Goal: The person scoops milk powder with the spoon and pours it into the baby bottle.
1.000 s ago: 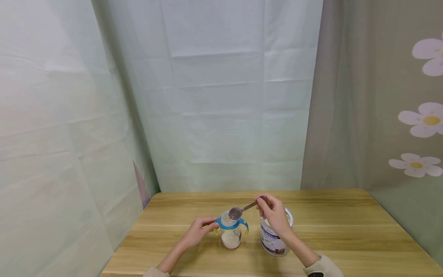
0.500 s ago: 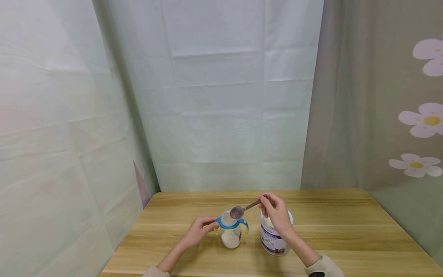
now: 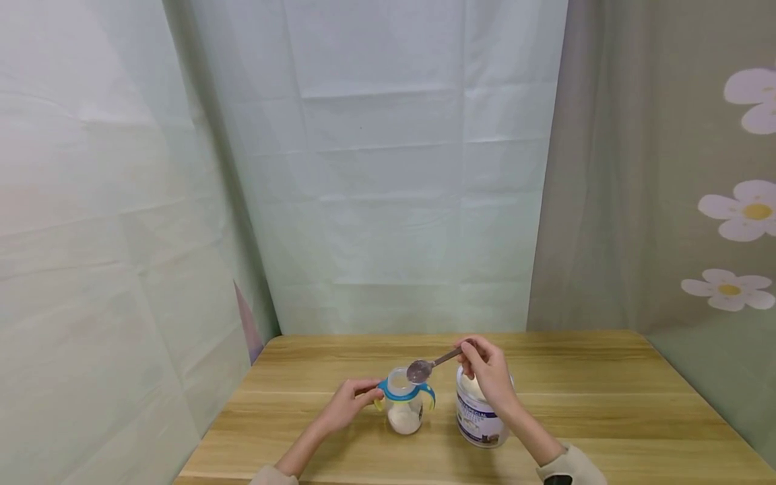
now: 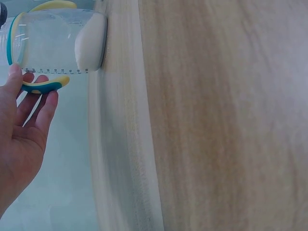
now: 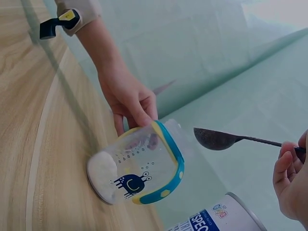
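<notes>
A clear baby bottle [image 3: 405, 419] with a blue and yellow two-handled collar stands on the table, its mouth uncovered. White powder [image 5: 103, 177] lies in its bottom. My left hand [image 3: 348, 407] pinches the bottle's left handle [image 4: 45, 86] between thumb and fingers. In my right hand [image 3: 490, 376] is the long handle of a metal spoon [image 3: 419, 371]. Its bowl hangs over the right side of the bottle's mouth, and no heap of powder shows in it. Below the right hand stands an open white and purple powder tin [image 3: 477, 423], its top partly hidden by that hand.
The wooden table [image 3: 594, 404] runs out to both sides of the bottle and tin. A pale curtain [image 3: 394, 202] hangs behind its back edge. Other cloth [image 3: 642, 168] with large flowers hangs at the right.
My right hand and the spoon have shifted slightly right and up, uncovering more of the bottle's mouth. The left hand, bottle and tin stay in place.
</notes>
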The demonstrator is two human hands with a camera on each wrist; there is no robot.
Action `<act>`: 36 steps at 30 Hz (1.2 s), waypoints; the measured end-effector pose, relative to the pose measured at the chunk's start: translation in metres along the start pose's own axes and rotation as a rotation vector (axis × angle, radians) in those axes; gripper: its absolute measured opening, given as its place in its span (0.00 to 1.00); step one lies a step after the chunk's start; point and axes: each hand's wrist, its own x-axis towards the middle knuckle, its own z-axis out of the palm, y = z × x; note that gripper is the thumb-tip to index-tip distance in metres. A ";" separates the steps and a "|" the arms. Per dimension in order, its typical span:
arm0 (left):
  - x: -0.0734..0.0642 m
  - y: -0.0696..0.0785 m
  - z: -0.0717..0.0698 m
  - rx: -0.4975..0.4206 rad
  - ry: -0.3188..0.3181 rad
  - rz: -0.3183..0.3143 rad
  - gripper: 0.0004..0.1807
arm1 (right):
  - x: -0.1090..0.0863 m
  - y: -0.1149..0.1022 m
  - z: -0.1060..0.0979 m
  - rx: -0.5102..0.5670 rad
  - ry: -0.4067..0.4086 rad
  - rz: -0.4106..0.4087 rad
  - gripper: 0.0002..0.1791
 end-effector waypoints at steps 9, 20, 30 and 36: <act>0.000 0.000 0.000 -0.010 0.000 0.007 0.18 | 0.002 -0.001 -0.005 0.015 0.019 0.022 0.12; 0.000 0.002 0.001 -0.004 0.001 0.009 0.18 | 0.000 -0.002 -0.006 0.021 0.022 0.030 0.11; -0.001 0.002 0.001 -0.008 0.008 0.007 0.18 | 0.000 0.000 -0.007 0.009 0.016 0.023 0.12; -0.001 0.002 0.001 -0.020 0.001 0.017 0.18 | 0.001 0.002 -0.008 0.005 0.025 0.035 0.11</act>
